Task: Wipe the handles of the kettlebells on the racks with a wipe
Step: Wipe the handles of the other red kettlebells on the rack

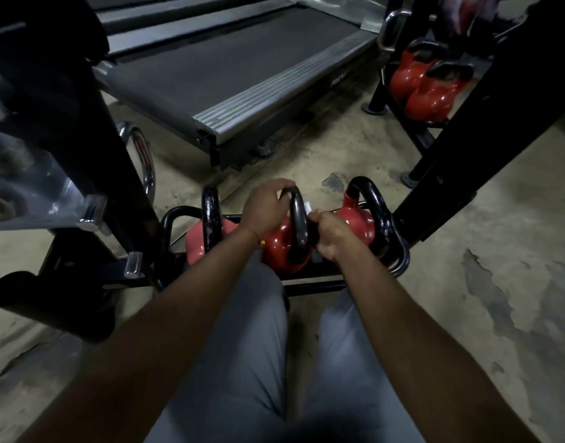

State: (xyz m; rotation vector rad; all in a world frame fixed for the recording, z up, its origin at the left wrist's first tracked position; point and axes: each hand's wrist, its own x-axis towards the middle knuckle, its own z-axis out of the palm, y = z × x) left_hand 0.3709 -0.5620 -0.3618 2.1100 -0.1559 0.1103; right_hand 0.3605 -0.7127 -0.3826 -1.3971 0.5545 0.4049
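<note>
Three red kettlebells with black handles sit on a low black rack (pixel 310 279) in front of my knees. My left hand (pixel 267 204) grips the top of the middle kettlebell's handle (pixel 298 225). My right hand (pixel 330 236) presses a white wipe (pixel 307 208) against the right side of that handle; only a small corner of the wipe shows. The left kettlebell (pixel 211 219) and the right kettlebell (pixel 359 223) stand untouched on either side.
A treadmill (pixel 230 71) lies just beyond the rack. A second rack at the upper right holds more red kettlebells (pixel 425 87). Black frame posts (pixel 460 174) rise on the right, and chrome and black equipment (pixel 51 155) crowds the left. The floor is worn concrete.
</note>
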